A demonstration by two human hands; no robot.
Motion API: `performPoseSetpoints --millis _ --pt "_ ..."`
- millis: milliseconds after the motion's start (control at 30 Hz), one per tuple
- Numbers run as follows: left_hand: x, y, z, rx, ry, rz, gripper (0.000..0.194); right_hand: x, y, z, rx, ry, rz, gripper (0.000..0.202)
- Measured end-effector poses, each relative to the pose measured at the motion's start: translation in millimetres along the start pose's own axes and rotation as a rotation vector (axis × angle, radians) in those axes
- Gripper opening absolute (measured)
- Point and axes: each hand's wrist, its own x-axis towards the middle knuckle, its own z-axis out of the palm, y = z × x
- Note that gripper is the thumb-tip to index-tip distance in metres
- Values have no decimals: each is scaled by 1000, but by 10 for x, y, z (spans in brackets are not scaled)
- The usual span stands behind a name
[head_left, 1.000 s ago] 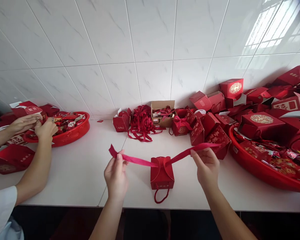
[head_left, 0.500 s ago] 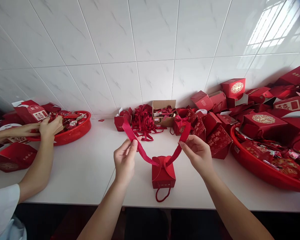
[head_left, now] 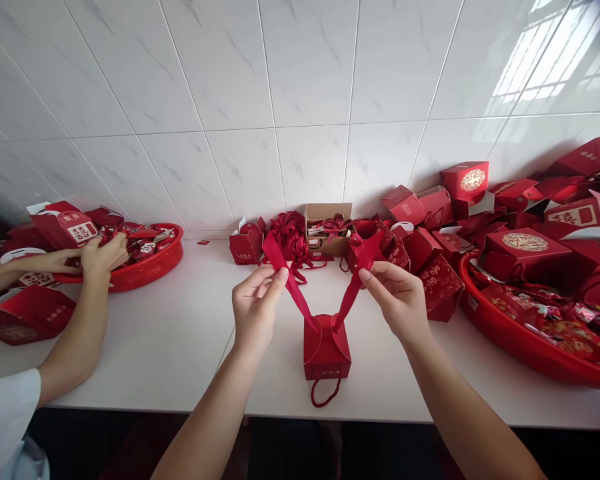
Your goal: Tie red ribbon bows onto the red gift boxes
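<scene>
A small red gift box (head_left: 326,350) sits on the white table before me, its rope handle (head_left: 325,402) hanging toward the front edge. From its top rise the two ends of a dark red ribbon (head_left: 300,300), spread in a V. My left hand (head_left: 257,303) pinches the left end between thumb and fingers. The other end is pinched by my right hand (head_left: 397,293). Both hands are above the box, one to each side, and do not touch it. Where the ribbon enters the box top, details are hard to make out.
Behind the box lie a heap of red ribbon (head_left: 286,237), an open cardboard box (head_left: 343,248) and a small red box (head_left: 247,243). At right, many red boxes surround a red basin (head_left: 505,340) of sweets. A co-worker's hands (head_left: 103,253) are over another red basin (head_left: 150,273) at left.
Both my hands have moved a little inward and up, drawing the ribbon ends closer together and straighter. The gift box has stayed in place.
</scene>
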Motion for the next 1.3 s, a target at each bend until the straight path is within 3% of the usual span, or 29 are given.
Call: performPoseSetpoints --millis 200,533,833,1000,1167,1300 --pt "24 79 86 33 -72 0 39 35 -47 33 26 28 -20 16" --pt "-22 7 87 7 -108 9 23 81 -105 58 104 43 -18 12" --pt "-13 47 118 -41 -147 13 21 102 -112 72 153 33 -46 6" --pt "-16 21 134 -85 -179 -16 19 121 -137 88 159 27 -12 12" --pt "-4 19 122 -83 -331 -12 23 164 -188 134 191 -109 84 18" --pt "4 51 151 98 -518 -21 21 154 -203 161 99 -273 89 14"
